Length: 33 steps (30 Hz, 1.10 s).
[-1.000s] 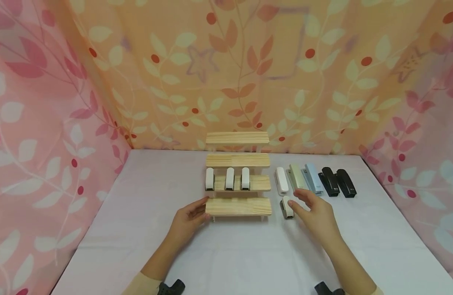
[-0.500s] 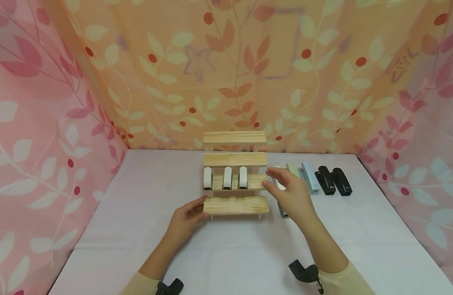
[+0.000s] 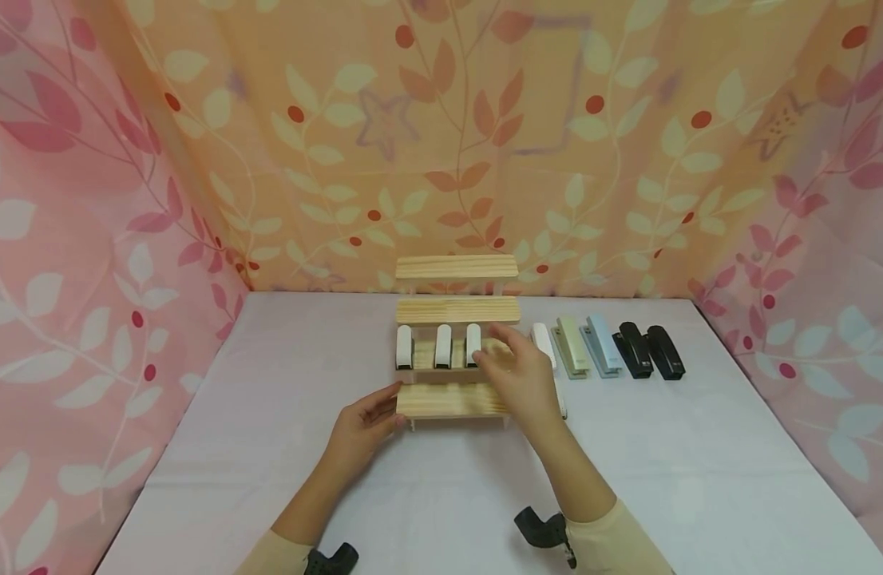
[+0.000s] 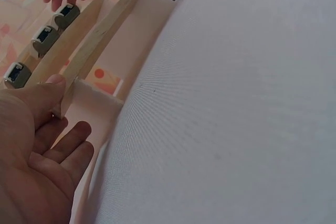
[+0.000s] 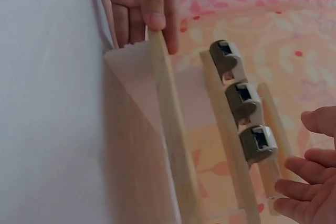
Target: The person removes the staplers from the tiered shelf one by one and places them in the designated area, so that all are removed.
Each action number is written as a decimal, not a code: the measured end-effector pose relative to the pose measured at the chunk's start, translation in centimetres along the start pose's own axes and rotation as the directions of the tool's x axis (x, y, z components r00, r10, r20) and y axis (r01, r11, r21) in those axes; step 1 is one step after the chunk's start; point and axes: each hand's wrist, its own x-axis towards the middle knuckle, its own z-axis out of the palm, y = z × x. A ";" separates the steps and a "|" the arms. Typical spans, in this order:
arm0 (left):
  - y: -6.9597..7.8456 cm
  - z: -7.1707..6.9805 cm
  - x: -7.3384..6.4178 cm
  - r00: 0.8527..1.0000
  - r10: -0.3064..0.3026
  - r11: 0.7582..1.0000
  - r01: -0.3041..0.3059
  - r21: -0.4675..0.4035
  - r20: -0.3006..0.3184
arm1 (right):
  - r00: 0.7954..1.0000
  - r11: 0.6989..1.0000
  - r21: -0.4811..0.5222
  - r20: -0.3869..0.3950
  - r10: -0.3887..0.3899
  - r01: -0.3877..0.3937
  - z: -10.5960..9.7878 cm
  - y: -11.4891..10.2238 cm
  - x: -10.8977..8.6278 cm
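Observation:
My left hand (image 3: 360, 427) grips the left end of the lowest board (image 3: 452, 401) of a stepped wooden display rack, thumb on top and a finger beneath. Three small white-and-grey staplers stand side by side on the second board up: a left one (image 3: 404, 347), a middle one (image 3: 443, 346) and a right one (image 3: 473, 345). Beside the right one my right hand (image 3: 525, 383) hovers over the board's right part, thumb and fingers spread. The right wrist view has those fingers (image 5: 299, 187) apart from the right stapler (image 5: 259, 144), holding nothing.
Right of the rack, a white stapler (image 3: 542, 339), a green stapler (image 3: 572, 347), a light blue stapler (image 3: 603, 345) and two black staplers (image 3: 650, 351) lie in a row. Another white stapler (image 3: 563, 402) is mostly hidden behind my right hand. Floral curtains (image 3: 326, 160) enclose the table.
My right hand has moved left, from the small white stapler on the table to the right stapler on the rack. My left hand keeps its grip on the lowest board.

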 end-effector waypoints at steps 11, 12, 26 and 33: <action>0.2 0.3 -0.1 1.000 -0.012 1.000 0.012 0.010 -0.016 | 0.998 0.992 -0.112 -0.037 -0.056 0.052 2.4 1.0 -0.3; 0.2 0.3 -0.1 1.000 -0.011 1.000 0.011 0.012 -0.016 | 0.997 0.991 -0.123 -0.038 -0.062 0.056 2.5 1.1 -0.3; 0.1 0.3 0.0 1.000 0.021 1.000 -0.021 0.016 -0.015 | 0.993 0.960 -0.265 -0.059 -0.105 0.086 3.7 1.6 -0.1; 0.0 0.3 0.1 1.000 -0.002 1.000 0.003 0.021 -0.024 | 0.989 0.948 -0.303 -0.075 -0.125 0.097 3.7 1.4 -0.1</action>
